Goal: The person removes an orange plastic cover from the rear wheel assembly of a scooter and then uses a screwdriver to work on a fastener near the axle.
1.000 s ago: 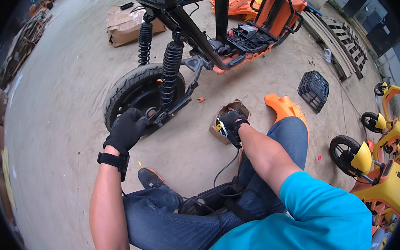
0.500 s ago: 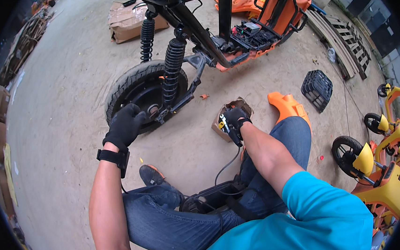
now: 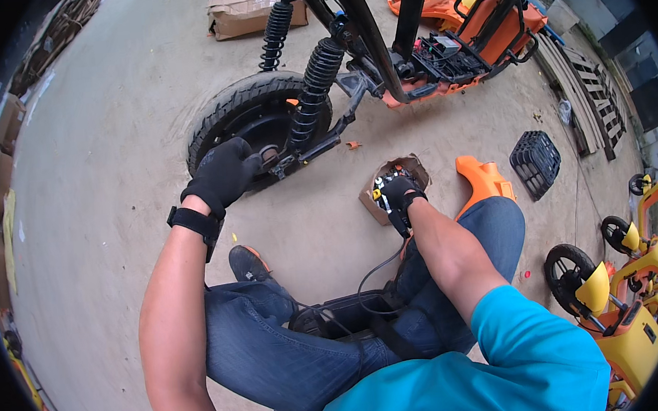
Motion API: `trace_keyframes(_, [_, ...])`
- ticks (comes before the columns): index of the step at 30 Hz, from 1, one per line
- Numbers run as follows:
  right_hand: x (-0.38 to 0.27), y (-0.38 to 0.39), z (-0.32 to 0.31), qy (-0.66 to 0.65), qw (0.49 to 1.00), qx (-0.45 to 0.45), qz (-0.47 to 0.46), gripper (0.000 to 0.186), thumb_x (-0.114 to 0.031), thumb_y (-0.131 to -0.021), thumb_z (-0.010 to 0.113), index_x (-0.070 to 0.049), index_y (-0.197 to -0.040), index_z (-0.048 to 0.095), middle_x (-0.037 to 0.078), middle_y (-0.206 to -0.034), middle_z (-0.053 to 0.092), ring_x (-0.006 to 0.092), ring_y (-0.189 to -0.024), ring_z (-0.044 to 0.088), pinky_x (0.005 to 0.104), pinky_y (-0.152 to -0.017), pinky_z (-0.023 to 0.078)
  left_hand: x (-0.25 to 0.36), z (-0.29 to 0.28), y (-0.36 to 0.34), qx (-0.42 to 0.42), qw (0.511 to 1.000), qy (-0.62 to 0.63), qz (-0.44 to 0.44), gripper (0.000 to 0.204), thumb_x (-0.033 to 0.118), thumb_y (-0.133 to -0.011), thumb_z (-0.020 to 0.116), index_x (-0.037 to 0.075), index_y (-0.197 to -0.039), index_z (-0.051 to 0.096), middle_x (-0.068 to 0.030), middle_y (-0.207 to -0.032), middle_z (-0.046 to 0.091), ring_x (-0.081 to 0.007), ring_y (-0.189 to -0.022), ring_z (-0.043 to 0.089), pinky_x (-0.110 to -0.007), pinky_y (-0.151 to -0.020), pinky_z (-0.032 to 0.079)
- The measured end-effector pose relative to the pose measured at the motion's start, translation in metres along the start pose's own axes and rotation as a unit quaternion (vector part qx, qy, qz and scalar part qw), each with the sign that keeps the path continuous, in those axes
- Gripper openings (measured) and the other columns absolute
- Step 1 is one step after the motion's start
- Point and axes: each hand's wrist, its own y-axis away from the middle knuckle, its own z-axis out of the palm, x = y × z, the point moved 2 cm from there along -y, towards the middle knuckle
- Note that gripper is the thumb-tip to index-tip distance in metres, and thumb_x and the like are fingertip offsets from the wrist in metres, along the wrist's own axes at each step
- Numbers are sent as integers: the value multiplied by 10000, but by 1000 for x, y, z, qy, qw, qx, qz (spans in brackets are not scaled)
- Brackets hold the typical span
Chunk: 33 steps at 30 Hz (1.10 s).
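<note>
My left hand [image 3: 226,173], in a black glove, is beside the axle nut [image 3: 268,154] of a scooter's wheel [image 3: 210,114]. Its fingers are curled; what they hold, if anything, is hidden. Close to the wheel rises a black coil-spring shock absorber [image 3: 312,95]. My right hand [image 3: 403,192], also gloved, reaches into a small open cardboard box [image 3: 374,208] of metal parts and tools. Its fingers are hidden among them, so its grip cannot be made out. A dark cable [image 3: 384,261] runs from my right wrist toward my lap.
An orange plastic panel [image 3: 484,178] lies beside my right knee, with a black crate-like part [image 3: 536,164] farther right. The stripped scooter frame [image 3: 366,32] stands ahead. Yellow scooters [image 3: 633,336] line the right side, and a flat cardboard box [image 3: 252,9] lies behind the wheel.
My view has shifted, so the scooter sits higher and farther right. My right hand is deeper in the box. My left hand stays beside the wheel hub.
</note>
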Motion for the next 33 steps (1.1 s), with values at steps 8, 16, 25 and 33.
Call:
trace_keyframes(8, [4, 11, -4, 67, 997, 27, 15, 622, -445, -883, 461, -131, -1419, 433, 91, -1506, 353, 297, -1399, 306, 421, -1155, 234, 6, 2, -2, -9, 1000, 14, -4, 320, 292, -836, 633, 13, -992, 648, -209, -935, 667, -339, -902, 638, -403, -796, 486])
trace_keyframes(16, [22, -25, 40, 88, 994, 57, -29, 618, -439, -907, 417, -105, -1426, 413, 116, -1505, 348, 295, -1396, 311, 449, -1151, 233, 8, 11, -6, -26, 998, 45, 18, 299, 277, -849, 615, 8, -976, 642, -187, -869, 670, -313, -825, 645, -391, -748, 491])
trace_keyframes(25, [-4, -13, 30, -77, 981, 97, 148, 819, -489, -856, 469, -59, -1499, 201, 166, -1574, 118, 352, -1452, 102, 510, -1172, 79, 15, 15, -6, -88, 990, 100, -45, 234, 238, -851, 609, 13, -911, 622, -106, -734, 633, -181, -669, 614, -336, -639, 487])
trace_keyframes(33, [26, -105, 162, -125, 952, 247, 133, 609, -366, -856, 549, -54, -1371, 455, 166, -1438, 421, 355, -1347, 357, 450, -1122, 264, 6, 21, -20, -109, 992, 46, -38, 239, 240, -880, 602, 7, -928, 625, -76, -716, 611, -154, -632, 571, -324, -609, 467])
